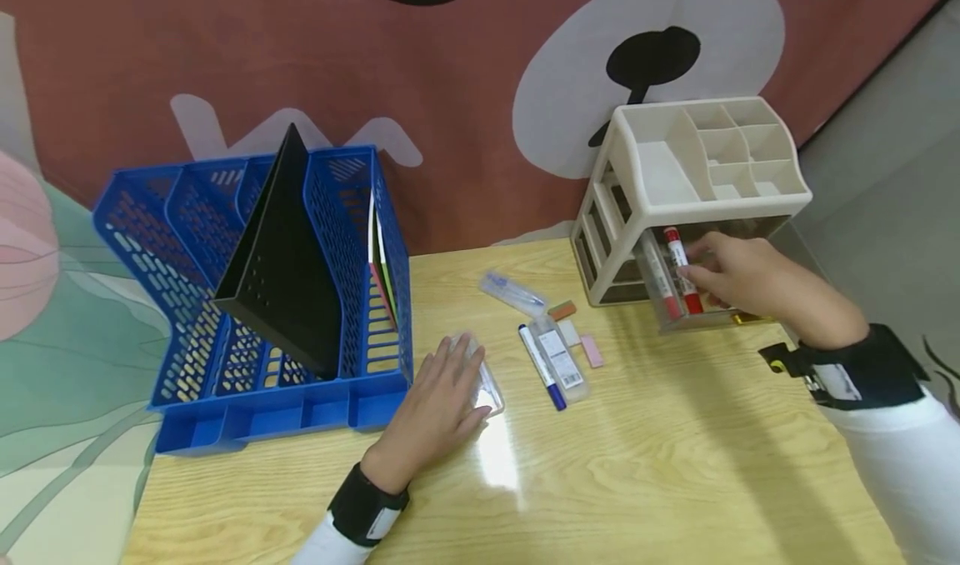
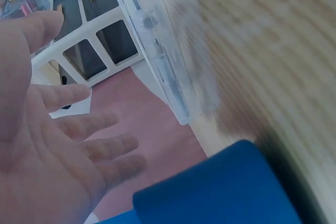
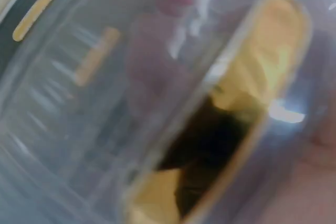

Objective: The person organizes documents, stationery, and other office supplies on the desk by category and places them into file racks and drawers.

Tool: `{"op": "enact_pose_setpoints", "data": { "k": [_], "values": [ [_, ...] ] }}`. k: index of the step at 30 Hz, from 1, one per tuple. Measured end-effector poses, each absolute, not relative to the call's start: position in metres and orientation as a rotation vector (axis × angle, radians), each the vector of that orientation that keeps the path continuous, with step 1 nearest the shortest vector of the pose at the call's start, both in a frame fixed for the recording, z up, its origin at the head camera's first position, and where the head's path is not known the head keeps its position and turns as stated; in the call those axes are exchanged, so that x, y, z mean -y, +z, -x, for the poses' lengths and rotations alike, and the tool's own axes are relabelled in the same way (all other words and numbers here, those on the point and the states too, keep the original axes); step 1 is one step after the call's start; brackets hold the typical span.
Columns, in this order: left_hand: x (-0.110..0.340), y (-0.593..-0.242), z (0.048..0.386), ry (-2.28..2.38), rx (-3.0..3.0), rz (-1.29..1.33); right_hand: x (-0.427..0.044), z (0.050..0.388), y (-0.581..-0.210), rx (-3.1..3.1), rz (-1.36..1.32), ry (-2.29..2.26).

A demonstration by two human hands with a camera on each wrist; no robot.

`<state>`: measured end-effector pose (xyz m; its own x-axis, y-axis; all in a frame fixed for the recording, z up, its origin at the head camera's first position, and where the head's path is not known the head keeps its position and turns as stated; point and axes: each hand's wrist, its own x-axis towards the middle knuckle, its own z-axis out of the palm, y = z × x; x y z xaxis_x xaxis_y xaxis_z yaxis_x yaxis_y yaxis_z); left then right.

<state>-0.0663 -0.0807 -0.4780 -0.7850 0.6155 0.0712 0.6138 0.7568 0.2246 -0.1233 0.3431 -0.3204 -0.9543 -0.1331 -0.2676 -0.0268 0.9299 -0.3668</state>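
Note:
My right hand (image 1: 738,273) reaches into the pulled-out clear drawer (image 1: 675,325) of a cream desktop organizer (image 1: 720,208). Its thumb and index finger are at a red marker (image 1: 677,257) and seem to pinch it; the other fingers are partly hidden. Another marker (image 1: 660,277) with a red end lies alongside in the drawer. The right wrist view is blurred, showing the drawer's gold handle (image 3: 283,40) close up. My left hand (image 1: 435,407) lies with fingers extended over a clear plastic case (image 1: 489,390) on the table. In the left wrist view the case (image 2: 160,51) shows slim items inside.
A blue file rack (image 1: 277,411) with a black folder (image 1: 288,290) stands at left. Mid-table lie a blue marker (image 1: 542,367), a labelled clear pack (image 1: 560,357), a clear pouch (image 1: 513,292) and small erasers (image 1: 592,351). A patterned cloth (image 1: 465,132) hangs behind.

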Motion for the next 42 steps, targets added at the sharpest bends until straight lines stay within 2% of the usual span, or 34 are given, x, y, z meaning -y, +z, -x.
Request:
{"op": "enact_pose_setpoints", "data": {
  "k": [11, 15, 22, 30, 37, 42],
  "values": [
    [0.091, -0.476, 0.063, 0.399, -2.979, -1.076, -0.313, 0.101, -0.308, -3.145, 0.249, -0.22],
    [0.094, -0.476, 0.061, 0.397, -2.996, -1.079, -0.293, 0.09, -0.306, -3.35, 0.394, -0.107],
    [0.098, -0.474, 0.056, 0.399, -2.991, -1.05, -0.258, 0.081, -0.31, -3.464, 0.776, -0.164],
    [0.102, -0.472, 0.054, 0.386, -3.015, -1.07, -0.229, 0.086, -0.324, -3.407, 0.97, -0.293],
    [0.104, -0.472, 0.051, 0.408, -3.021, -1.091, -0.212, 0.09, -0.347, -3.278, 0.91, -0.391],
    [0.104, -0.476, 0.048, 0.411, -3.01, -1.089, -0.201, 0.095, -0.378, -3.147, 0.822, -0.419]
  ]
}}
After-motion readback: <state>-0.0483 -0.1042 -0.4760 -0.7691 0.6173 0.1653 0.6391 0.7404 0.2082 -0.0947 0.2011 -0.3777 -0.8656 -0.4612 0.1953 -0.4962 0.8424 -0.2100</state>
